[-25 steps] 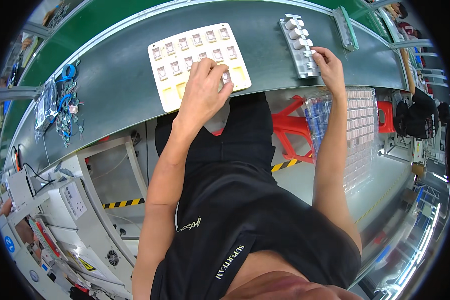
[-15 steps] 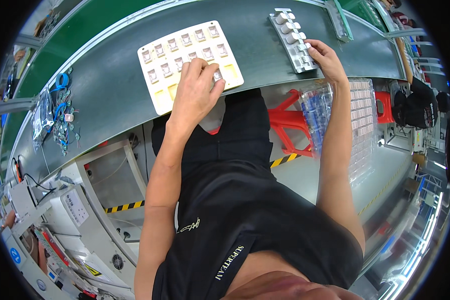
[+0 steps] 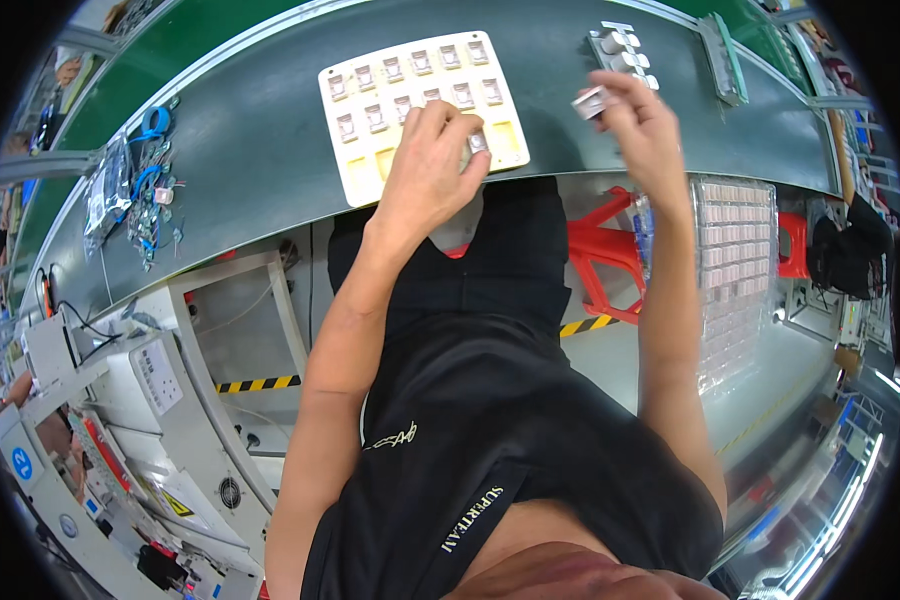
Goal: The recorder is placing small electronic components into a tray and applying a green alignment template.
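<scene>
A pale cream tray (image 3: pixel 430 185) with rows of square pockets lies on the bench, and small whitish housings sit in many of them. Over its near right part is my left hand (image 3: pixel 433 160), thumb and fingers closed on one small white housing (image 3: pixel 477 143) at a pocket. To the right of the tray my right hand (image 3: pixel 645 135) is raised off the bench. It pinches another small white housing (image 3: pixel 590 102), whose grey inner side shows. Beyond this hand stands a metal fixture (image 3: pixel 598 45) with several white blocks in a line; the hand hides its near end.
Blue cables and small circuit boards (image 3: pixel 150 215) lie at the left beside a clear bag (image 3: pixel 110 190). A green-edged bar (image 3: pixel 722 60) stands at the back right. Below the bench are a red stool (image 3: pixel 605 250) and clear trays of pinkish parts (image 3: pixel 735 240).
My right hand has come away from the metal fixture, toward me, with a small white housing in its fingers. My left hand stays at the same pocket; the whole view has shifted.
</scene>
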The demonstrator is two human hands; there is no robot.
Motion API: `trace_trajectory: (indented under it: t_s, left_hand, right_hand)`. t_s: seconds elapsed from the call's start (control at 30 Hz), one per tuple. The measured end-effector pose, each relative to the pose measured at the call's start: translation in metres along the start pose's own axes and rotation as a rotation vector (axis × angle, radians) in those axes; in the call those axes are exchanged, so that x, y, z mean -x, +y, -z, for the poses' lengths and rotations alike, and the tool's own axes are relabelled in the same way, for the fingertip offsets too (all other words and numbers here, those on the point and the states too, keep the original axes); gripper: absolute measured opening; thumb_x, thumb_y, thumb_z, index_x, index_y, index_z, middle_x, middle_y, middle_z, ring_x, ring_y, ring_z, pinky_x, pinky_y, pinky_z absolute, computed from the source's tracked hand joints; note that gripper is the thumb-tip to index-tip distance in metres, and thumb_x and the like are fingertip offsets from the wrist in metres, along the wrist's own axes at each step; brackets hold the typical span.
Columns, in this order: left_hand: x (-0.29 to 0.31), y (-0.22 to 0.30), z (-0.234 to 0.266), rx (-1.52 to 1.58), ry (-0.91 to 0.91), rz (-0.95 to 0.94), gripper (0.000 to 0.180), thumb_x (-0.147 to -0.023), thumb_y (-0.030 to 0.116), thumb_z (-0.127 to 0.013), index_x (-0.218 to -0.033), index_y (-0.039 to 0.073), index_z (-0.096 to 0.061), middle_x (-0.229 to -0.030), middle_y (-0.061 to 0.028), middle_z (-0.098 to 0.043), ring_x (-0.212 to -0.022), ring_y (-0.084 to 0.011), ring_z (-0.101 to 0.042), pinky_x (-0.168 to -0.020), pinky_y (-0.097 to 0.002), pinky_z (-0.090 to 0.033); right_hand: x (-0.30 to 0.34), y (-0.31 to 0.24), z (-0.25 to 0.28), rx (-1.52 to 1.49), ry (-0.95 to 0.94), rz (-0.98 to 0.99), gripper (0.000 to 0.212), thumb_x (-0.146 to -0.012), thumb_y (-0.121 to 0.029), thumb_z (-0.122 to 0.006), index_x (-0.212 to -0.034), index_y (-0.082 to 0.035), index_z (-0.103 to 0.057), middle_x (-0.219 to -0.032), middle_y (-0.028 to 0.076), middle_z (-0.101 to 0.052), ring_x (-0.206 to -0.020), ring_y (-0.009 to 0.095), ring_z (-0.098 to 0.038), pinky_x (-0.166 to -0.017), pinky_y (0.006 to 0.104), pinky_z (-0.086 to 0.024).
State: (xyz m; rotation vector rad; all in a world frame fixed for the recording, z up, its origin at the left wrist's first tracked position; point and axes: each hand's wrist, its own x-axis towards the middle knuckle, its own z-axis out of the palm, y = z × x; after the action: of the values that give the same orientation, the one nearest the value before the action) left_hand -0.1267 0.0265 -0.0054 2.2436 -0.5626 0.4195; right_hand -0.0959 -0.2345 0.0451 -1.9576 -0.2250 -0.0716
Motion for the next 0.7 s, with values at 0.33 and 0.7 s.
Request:
trace_trajectory:
  t_s: [0.33, 0.7]
  left_hand:
    - [0.002, 0.002, 0.000, 0.046, -0.008, 0.046, 0.027, -0.079, 0.010, -0.072, -0.105, 0.003, -0.068, -0.100, -0.0118, -0.056, -0.097, -0.0312, -0.053, -0.088, -0.0410, -0.048]
    - [-0.001, 0.002, 0.001, 0.042, -0.005, 0.068, 0.029, -0.079, 0.010, -0.074, -0.106, 0.002, -0.069, -0.101, -0.0112, -0.058, -0.101, -0.0317, -0.055, -0.089, -0.0408, -0.047]
  right_hand:
    - [0.004, -0.001, -0.078, 0.389, -0.068, 0.337, 0.020, -0.089, -0.005, -0.060, -0.104, 0.000, -0.070, -0.098, 0.017, -0.065, -0.087, 0.036, -0.065, -0.080, 0.0412, -0.052]
    - [-0.006, -0.012, -0.074, 0.501, -0.180, 0.194, 0.017, -0.091, -0.012, -0.058, -0.099, -0.004, -0.070, -0.095, 0.015, -0.062, -0.088, 0.036, -0.063, -0.079, 0.0451, -0.051]
